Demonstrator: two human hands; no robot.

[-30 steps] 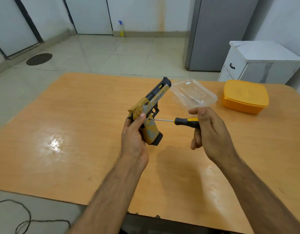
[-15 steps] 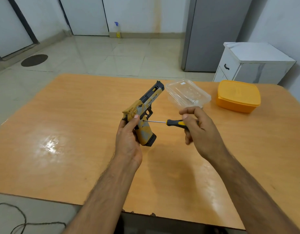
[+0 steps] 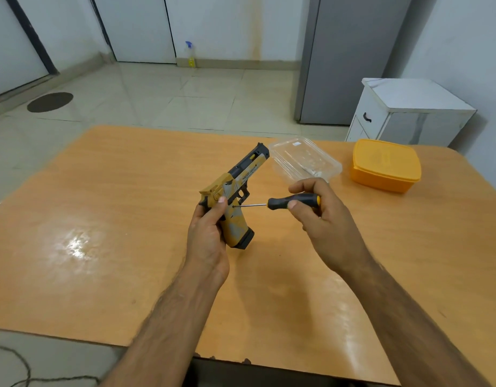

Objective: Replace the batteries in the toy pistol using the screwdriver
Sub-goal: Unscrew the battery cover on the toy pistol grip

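Above the orange wooden table [image 3: 107, 219], the left hand [image 3: 209, 233] grips the yellow-and-black plastic toy pistol [image 3: 235, 196], barrel pointing away. The right hand [image 3: 316, 216] pinches the black-and-yellow-handled screwdriver [image 3: 283, 203], its shaft lying crosswise, tip meeting the grip's right side.

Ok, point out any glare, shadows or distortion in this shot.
Head view: bright glare patch on the table at left; soft shadow under the right hand; wide-angle bending at the edges; toy pistol and screwdriver stay sharp.
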